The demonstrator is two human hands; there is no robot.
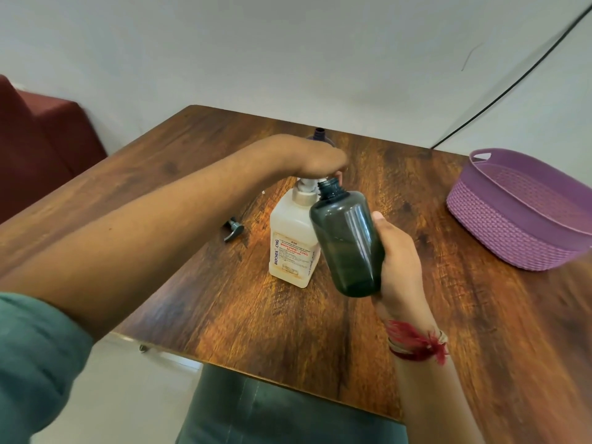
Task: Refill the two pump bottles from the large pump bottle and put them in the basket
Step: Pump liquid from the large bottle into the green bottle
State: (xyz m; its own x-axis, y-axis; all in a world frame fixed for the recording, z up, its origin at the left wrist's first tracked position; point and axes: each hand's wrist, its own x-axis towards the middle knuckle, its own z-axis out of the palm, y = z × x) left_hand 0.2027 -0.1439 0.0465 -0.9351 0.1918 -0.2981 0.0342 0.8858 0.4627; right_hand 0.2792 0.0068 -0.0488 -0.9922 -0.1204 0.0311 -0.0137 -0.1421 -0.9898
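We find the left hand (317,161) curled over the pump of the large white plastic bottle (293,248) on the desk (224,299); the right hand (397,261) grips a tilted dark translucent bottle (347,241) at its spout.

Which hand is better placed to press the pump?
Left. The left hand holds the pump head of the large pump bottle; the right hand holds the dark bottle, open neck at the spout.
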